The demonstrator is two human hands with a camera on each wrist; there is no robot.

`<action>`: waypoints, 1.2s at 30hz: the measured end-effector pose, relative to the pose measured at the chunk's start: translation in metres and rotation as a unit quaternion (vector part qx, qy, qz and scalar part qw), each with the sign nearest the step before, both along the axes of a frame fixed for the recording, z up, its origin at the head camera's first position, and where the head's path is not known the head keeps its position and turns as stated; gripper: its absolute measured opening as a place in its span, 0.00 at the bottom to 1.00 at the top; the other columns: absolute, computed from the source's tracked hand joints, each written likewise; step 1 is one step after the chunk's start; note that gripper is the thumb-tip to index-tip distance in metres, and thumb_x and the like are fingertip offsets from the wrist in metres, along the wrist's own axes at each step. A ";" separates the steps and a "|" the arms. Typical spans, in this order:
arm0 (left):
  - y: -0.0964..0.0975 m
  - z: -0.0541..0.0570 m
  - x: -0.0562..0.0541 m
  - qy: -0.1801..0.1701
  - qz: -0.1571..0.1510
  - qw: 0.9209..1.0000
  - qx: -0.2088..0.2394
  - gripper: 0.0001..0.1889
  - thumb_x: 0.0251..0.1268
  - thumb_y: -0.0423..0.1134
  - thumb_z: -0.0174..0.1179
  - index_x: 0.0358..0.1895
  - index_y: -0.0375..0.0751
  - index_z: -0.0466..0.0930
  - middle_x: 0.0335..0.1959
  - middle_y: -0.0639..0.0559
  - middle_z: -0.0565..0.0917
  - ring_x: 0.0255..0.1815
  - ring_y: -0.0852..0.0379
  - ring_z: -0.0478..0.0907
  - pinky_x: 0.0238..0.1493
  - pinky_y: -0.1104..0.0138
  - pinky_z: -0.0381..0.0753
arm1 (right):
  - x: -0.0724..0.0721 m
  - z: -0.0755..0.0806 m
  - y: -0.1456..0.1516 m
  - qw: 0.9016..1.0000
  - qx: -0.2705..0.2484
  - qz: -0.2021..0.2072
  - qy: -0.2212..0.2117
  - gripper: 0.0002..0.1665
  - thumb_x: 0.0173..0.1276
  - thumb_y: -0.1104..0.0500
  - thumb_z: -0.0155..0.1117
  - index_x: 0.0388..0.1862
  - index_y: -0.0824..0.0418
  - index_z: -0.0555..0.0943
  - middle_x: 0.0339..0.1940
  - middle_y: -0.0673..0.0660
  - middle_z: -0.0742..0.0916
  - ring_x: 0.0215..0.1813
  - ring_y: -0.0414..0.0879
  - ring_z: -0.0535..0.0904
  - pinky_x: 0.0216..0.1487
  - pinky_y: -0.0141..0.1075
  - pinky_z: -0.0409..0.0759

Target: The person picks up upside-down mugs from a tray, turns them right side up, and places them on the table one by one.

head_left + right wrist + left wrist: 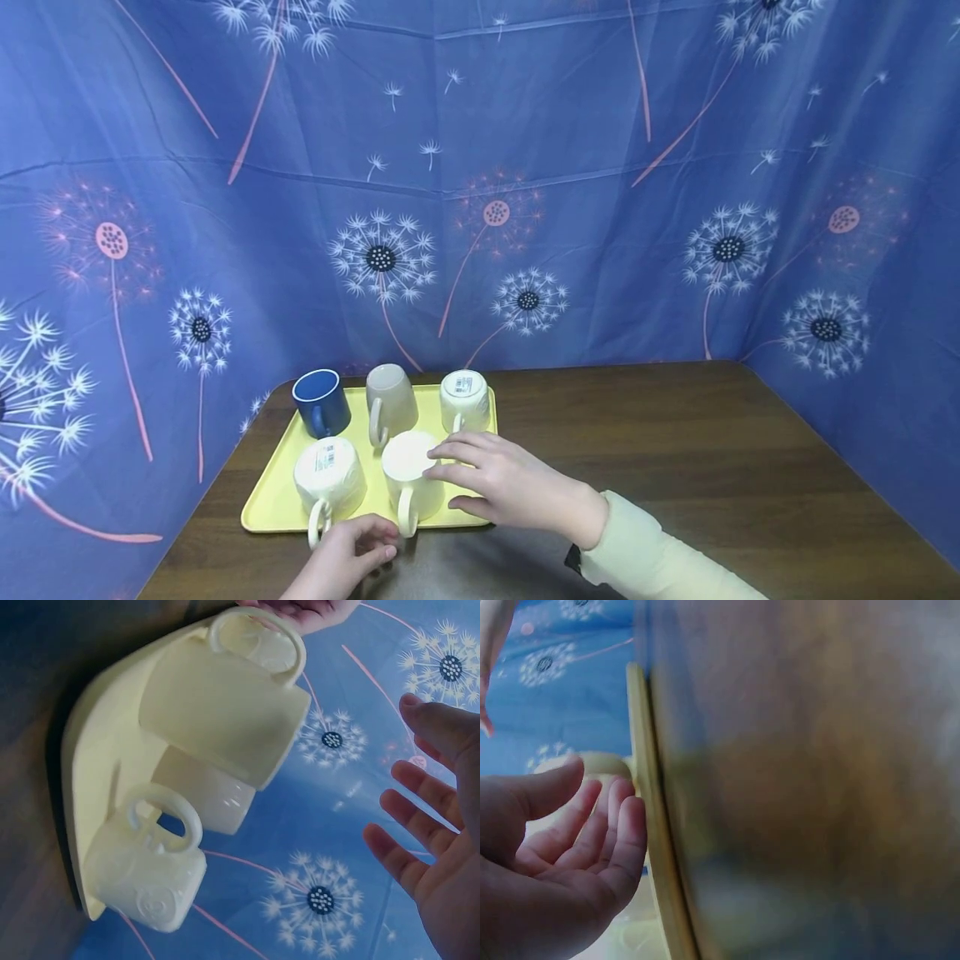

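Several mugs stand on a yellow tray (273, 500). My right hand (517, 483) hovers with spread fingers at the right side of the front cream mug (412, 475); the right wrist view shows a gap between fingers and mug. Near that mug's handle and the tray's front edge, my left hand (348, 550) is loosely curved, holding nothing. Beside it is a white mug (330, 479), upside down with a label on its base. Behind them are a blue mug (322, 404), a grey-beige mug (393, 400) and an upturned embossed white mug (146, 877) with a labelled base.
The tray lies on the left part of a dark wooden table (675, 450). A blue curtain (600, 208) with dandelion prints hangs behind the table and along both sides.
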State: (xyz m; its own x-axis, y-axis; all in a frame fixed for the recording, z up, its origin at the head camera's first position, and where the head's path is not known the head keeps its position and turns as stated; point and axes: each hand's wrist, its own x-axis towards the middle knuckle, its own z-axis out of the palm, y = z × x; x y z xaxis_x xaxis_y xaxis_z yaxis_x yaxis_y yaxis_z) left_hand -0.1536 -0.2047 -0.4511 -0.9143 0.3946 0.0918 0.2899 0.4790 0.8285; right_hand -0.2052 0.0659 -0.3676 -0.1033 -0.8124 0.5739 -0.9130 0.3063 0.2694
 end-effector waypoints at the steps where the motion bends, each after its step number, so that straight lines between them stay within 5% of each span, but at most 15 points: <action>1: 0.001 -0.001 0.000 0.004 0.002 1.000 0.005 0.09 0.61 0.36 0.61 0.41 0.34 0.80 0.35 0.46 0.84 0.33 0.70 0.76 0.32 0.72 0.77 | 0.000 -0.001 -0.001 1.000 0.000 0.003 -0.002 0.28 0.55 0.50 0.72 0.54 0.52 0.77 0.54 0.51 0.81 0.57 0.44 0.75 0.64 0.36 0.69; 9: 0.011 0.000 0.001 0.040 0.062 0.997 -0.006 0.06 0.57 0.36 0.65 0.35 0.40 0.81 0.30 0.55 0.83 0.30 0.71 0.75 0.31 0.72 0.76 | 0.003 -0.012 -0.007 1.000 0.006 0.005 -0.019 0.28 0.55 0.49 0.72 0.55 0.52 0.77 0.55 0.49 0.81 0.58 0.43 0.75 0.61 0.36 0.71; 19: 0.015 0.003 -0.010 0.079 0.037 0.996 -0.022 0.03 0.52 0.33 0.67 0.31 0.42 0.85 0.28 0.57 0.85 0.31 0.72 0.77 0.33 0.72 0.78 | 0.004 -0.025 -0.006 0.998 0.016 0.008 -0.067 0.26 0.57 0.51 0.71 0.55 0.53 0.77 0.54 0.49 0.81 0.58 0.41 0.74 0.62 0.33 0.70; 29: 0.026 0.006 -0.009 0.102 0.105 0.987 -0.064 0.03 0.44 0.37 0.71 0.25 0.46 0.88 0.24 0.60 0.86 0.28 0.73 0.76 0.31 0.72 0.76 | 0.002 -0.033 -0.002 0.997 -0.001 0.022 -0.079 0.24 0.57 0.53 0.71 0.53 0.54 0.77 0.52 0.48 0.82 0.56 0.39 0.76 0.60 0.29 0.71; 36: 0.026 0.006 -0.008 0.126 0.104 0.984 -0.065 0.04 0.42 0.36 0.72 0.23 0.47 0.87 0.23 0.60 0.86 0.28 0.74 0.75 0.31 0.72 0.76 | -0.002 -0.031 0.001 0.996 -0.015 0.026 -0.080 0.23 0.58 0.54 0.70 0.53 0.55 0.78 0.51 0.47 0.82 0.54 0.39 0.76 0.59 0.29 0.71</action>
